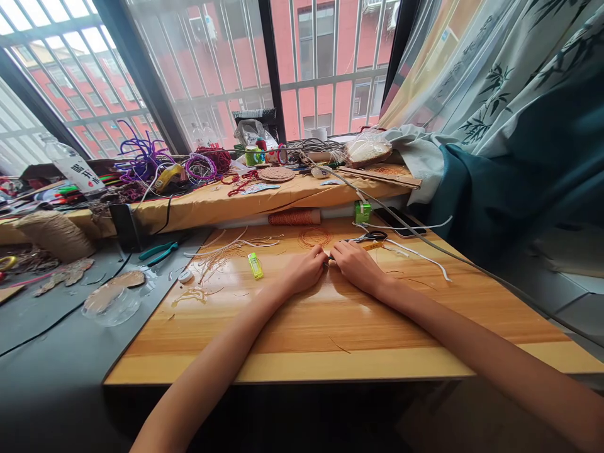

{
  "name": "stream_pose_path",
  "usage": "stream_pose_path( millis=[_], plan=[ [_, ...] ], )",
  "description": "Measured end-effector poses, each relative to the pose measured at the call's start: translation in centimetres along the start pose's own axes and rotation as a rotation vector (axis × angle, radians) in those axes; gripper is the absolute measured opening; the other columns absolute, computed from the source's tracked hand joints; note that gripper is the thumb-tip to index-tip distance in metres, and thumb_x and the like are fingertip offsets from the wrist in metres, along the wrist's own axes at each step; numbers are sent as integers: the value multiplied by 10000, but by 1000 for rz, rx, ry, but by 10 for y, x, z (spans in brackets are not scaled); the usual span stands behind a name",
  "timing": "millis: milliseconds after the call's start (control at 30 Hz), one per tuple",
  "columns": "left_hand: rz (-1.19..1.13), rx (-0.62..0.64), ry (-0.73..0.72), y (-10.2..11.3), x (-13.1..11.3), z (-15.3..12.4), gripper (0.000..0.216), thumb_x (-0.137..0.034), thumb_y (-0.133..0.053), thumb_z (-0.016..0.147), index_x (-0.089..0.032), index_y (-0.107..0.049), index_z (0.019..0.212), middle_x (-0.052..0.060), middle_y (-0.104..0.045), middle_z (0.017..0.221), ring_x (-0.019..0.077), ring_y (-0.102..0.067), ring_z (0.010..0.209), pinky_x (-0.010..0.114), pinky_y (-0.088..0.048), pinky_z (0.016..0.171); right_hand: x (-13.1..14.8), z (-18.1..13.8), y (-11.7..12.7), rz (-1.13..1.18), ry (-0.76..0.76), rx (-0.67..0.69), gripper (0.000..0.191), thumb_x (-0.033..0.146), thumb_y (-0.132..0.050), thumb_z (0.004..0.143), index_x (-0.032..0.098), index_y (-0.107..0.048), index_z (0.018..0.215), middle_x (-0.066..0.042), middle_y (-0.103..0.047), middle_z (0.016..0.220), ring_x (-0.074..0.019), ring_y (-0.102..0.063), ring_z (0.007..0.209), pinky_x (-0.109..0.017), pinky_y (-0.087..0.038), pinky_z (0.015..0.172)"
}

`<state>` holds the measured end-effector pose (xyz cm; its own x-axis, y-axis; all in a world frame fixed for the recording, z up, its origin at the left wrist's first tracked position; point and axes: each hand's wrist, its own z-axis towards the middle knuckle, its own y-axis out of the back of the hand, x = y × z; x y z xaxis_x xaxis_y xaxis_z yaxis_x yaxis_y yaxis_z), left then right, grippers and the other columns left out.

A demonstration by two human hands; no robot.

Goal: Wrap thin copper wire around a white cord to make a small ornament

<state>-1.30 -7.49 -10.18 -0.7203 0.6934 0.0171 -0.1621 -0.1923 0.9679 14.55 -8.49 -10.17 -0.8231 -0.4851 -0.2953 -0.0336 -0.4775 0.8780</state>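
Note:
Both my hands rest on the wooden table [330, 321] with their fingertips meeting. My left hand [306, 269] is curled into a pinch, and my right hand [356, 264] is curled the same way facing it. Whatever they pinch between them is too small to make out; it may be a thin cord. Just beyond the fingers lies a small coil of orange cord [314, 237]. Black-handled scissors [370, 237] lie right behind my right hand. A yellow-green lighter [255, 265] lies to the left of my left hand.
A spool of orange thread [294, 218], a green box [362, 211] and a phone [401, 221] sit at the table's back. Teal pliers [159, 251] lie on the grey mat [56, 340] to the left. The sill holds cords, jars and a woven disc [276, 174]. Curtains hang right.

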Motion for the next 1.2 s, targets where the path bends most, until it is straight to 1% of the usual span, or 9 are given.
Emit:
stream_pose_path(
  millis=[100,267,433,533,700,833,933,1067,1200],
  plan=[
    [-12,-1,-5,0,-1,0,273,-234,-237,840,-165,-475,955,72,-483,974,127,-519,693,257,-411,614,3,1,3,-41,-4,4,173,94,-374,779,117,-544,756,-88,-546,787,-196,-443,731,-284,-265,659],
    [-46,17,27,2,-2,1,257,-231,-258,833,-166,-480,946,74,-473,992,125,-519,704,258,-413,632,4,3,4,-70,-13,0,191,83,-361,783,113,-549,766,-91,-542,766,-201,-438,714,-292,-262,646],
    [-4,24,4,4,-3,1,239,-235,-279,819,-169,-485,921,68,-469,994,127,-514,694,259,-412,623,-9,3,-3,-76,-101,6,168,79,-388,767,109,-553,771,-100,-540,774,-209,-439,734,-296,-262,654],
    [26,17,-11,4,-3,0,255,-253,-265,825,-167,-479,936,70,-470,994,128,-509,678,265,-411,613,-19,1,-10,-43,-124,-6,166,73,-394,762,117,-553,781,-90,-539,780,-200,-439,745,-287,-261,665],
    [64,4,-28,3,-2,0,276,-260,-236,837,-172,-468,958,64,-475,994,125,-509,670,249,-396,576,-20,-1,-14,-17,-74,-53,189,101,-365,789,122,-548,828,-87,-533,803,-192,-431,765,-283,-253,677],
    [61,7,-27,2,-1,1,311,-287,-194,855,-182,-460,976,57,-482,988,122,-516,677,233,-379,556,-13,0,-9,-37,4,-81,215,158,-330,819,123,-539,784,-84,-526,786,-186,-422,735,-286,-248,683],
    [69,6,-30,1,0,1,320,-300,-187,861,-176,-468,952,55,-490,979,117,-517,670,226,-370,557,-9,1,-7,-46,37,-99,237,188,-315,829,125,-531,757,-83,-526,774,-179,-423,719,-288,-243,680],
    [76,-10,-39,1,0,0,325,-315,-186,863,-170,-472,913,53,-501,943,117,-518,665,223,-364,549,-8,2,-6,-40,23,-103,295,223,-265,849,125,-527,756,-83,-537,763,-168,-440,705,-289,-242,678],
    [94,-16,-34,0,-1,0,315,-318,-196,861,-170,-473,889,47,-506,906,117,-521,668,221,-369,555,-7,1,-7,-37,-13,-62,346,269,-228,860,137,-524,741,-78,-563,757,-162,-472,674,-282,-246,634]
  ],
)
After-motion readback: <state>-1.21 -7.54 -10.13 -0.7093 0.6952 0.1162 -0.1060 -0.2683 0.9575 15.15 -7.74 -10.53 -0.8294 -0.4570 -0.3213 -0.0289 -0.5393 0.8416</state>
